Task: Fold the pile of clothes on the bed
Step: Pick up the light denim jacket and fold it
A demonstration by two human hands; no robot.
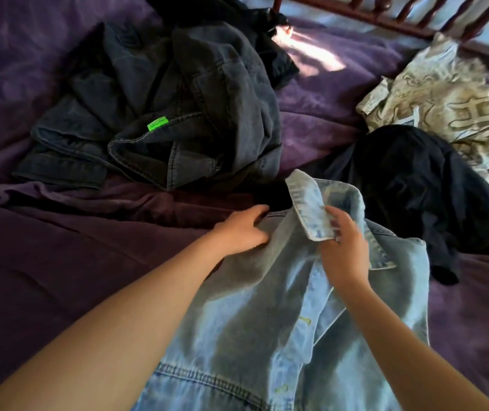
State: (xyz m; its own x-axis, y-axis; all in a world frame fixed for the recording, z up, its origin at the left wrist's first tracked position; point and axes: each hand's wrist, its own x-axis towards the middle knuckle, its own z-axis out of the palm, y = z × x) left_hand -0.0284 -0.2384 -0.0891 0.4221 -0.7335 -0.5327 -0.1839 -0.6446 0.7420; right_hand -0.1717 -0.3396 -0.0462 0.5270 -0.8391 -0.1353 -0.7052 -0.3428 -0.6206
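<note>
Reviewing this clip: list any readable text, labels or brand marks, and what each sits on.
Unreadable: the green tag on the dark denim garment, print too blurred.
Unreadable: large character-like marks on the beige printed garment.
None visible on the light denim jacket.

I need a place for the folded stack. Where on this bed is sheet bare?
Widest bare purple sheet lies left of the light denim jacket, nearer than the dark denim heap. A sunlit strip runs between that heap and the patterned beige garment. Right side is crowded: the black garment touches the jacket.
</note>
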